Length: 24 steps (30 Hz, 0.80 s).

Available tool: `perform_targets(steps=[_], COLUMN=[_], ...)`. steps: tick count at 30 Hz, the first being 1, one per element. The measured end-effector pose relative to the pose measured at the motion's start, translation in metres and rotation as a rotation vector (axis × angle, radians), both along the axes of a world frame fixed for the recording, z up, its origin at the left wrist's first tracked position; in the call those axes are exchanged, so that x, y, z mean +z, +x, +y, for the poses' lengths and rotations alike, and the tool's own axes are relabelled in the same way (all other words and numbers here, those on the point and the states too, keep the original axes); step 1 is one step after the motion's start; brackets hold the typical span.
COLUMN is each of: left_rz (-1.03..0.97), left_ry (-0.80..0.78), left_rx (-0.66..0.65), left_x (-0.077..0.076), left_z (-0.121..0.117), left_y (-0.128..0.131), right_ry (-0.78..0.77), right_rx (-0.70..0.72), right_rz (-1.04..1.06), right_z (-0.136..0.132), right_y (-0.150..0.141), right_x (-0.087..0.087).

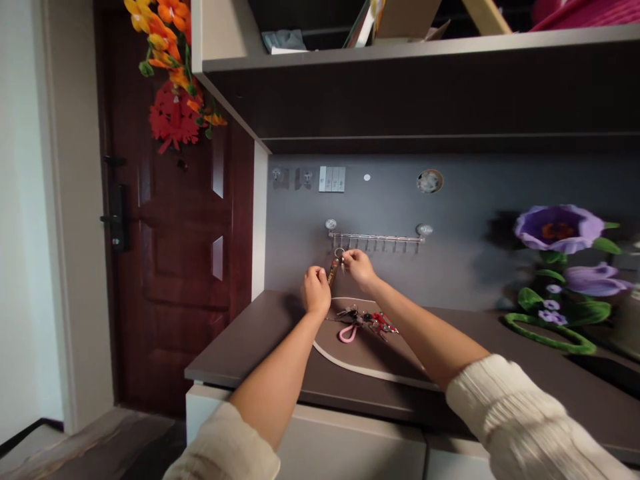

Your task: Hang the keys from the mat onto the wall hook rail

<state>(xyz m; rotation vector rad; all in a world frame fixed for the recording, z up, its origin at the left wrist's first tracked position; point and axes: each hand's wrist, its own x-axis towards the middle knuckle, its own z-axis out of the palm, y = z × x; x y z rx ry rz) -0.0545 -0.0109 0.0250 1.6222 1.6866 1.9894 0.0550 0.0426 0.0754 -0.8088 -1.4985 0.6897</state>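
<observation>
Both my hands are raised in front of a silver hook rail [377, 237] on the grey back panel. In my right hand [359, 268] the fingers pinch a bunch of keys [343, 261], whose ring sits just below the rail's left hooks. From the keys a dark strap with gold lettering [331, 272] slants down to my left hand [317, 291], closed around its lower end. Below them, more keys [356, 316] lie in a heap on a brown mat with a pale edge [350, 367]. A pink loop [347, 334] and a red charm [383, 322] are among them.
Purple artificial flowers [560, 230] stand on the right of the counter [240, 347]. An overhanging shelf [425, 100] spans above, holding books and boxes. White switches [332, 179] and a round hole [430, 181] are in the panel. Left is a dark red door [175, 253].
</observation>
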Motion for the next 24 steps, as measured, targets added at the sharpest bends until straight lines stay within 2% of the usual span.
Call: perform_targets(steps=[6, 13, 19, 24], left_rz=[0.009, 0.007, 0.0, 0.011], left_ry=[-0.043, -0.067, -0.057, -0.074], left_rx=[0.072, 0.083, 0.077, 0.078], left_x=[0.001, 0.001, 0.0, 0.0], left_z=[-0.002, 0.0, 0.002, 0.003], left_y=[-0.002, -0.003, -0.004, -0.004], right_ry=[-0.126, -0.271, -0.34, -0.335], right_rx=[-0.094, -0.123, -0.134, -0.147], right_rz=[0.154, 0.36, 0.461, 0.406], right_z=[0.021, 0.031, 0.038, 0.049], right_y=[-0.023, -0.039, -0.042, -0.041], right_x=[0.015, 0.022, 0.018, 0.006])
